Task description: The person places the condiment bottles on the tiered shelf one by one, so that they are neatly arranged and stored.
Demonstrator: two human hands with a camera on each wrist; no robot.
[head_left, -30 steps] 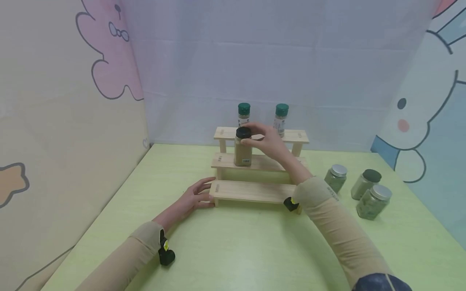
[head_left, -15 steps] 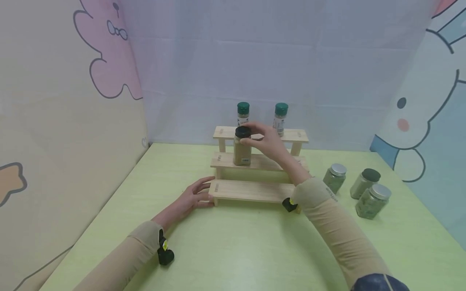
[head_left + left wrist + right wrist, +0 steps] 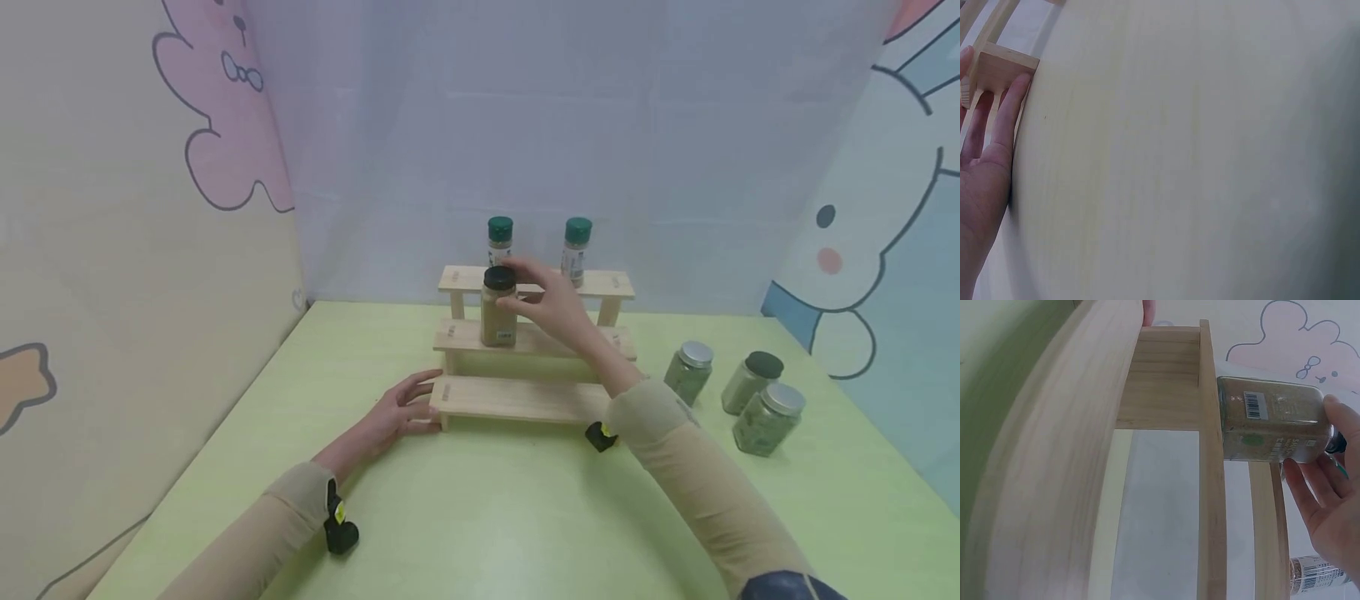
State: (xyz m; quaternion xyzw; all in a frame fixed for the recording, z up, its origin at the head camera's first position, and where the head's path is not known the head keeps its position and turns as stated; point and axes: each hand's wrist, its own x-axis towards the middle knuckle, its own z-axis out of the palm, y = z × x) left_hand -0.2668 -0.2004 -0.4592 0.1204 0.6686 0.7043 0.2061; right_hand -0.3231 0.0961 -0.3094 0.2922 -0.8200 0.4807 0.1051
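Observation:
In the head view, my right hand (image 3: 558,308) holds a square spice jar (image 3: 498,323) with a black lid, thumb and fingers round its upper part. The jar stands upright at the left of the middle shelf of a three-tier wooden rack (image 3: 532,400). Seen from the right wrist, brown powder fills the jar (image 3: 1272,415), which bears a barcode label. My left hand (image 3: 386,421) touches the left end of the bottom shelf with spread, nearly straight fingers. In the left wrist view, its fingers (image 3: 1007,119) lie against the rack's end piece (image 3: 1004,65).
Two green-capped spice bottles, one left (image 3: 500,236) and one right (image 3: 576,250), stand on the top shelf. Right of the rack on the table (image 3: 480,517) are two silver-lidded jars, one farther (image 3: 688,375) and one nearer (image 3: 768,421), and a dark-lidded jar (image 3: 750,385).
The head view has shifted slightly. Both hands and the jar keep nearly the same places; my right hand has edged slightly rightward against the jar.

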